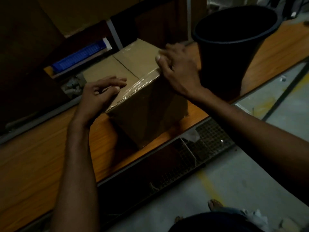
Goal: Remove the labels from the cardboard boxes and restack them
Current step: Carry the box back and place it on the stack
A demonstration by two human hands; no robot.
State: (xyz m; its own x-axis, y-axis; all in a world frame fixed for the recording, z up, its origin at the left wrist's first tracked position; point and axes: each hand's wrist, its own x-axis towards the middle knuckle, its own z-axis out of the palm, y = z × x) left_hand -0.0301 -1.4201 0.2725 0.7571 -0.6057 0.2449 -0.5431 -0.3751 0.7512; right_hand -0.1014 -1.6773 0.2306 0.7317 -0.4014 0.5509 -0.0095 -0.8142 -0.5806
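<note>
Woodgrain bench (41, 164) is running long and orange across the dim room, grey floor (250, 173) showing beside it. Cardboard box (145, 113) is sitting mid-bench, clear tape (135, 87) glinting on top, black bucket (225, 64) standing just beside it. Left hand (98, 95) is resting loose-fingered on the near top edge, grasping nothing; right hand (178, 68) is curling over the far top edge, gripping the box.

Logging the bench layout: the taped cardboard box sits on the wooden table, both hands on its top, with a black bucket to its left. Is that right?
One slip: the head view shows the black bucket to the right of the cardboard box, beside the right hand. The rest holds: wooden table, left hand also on top.
</note>
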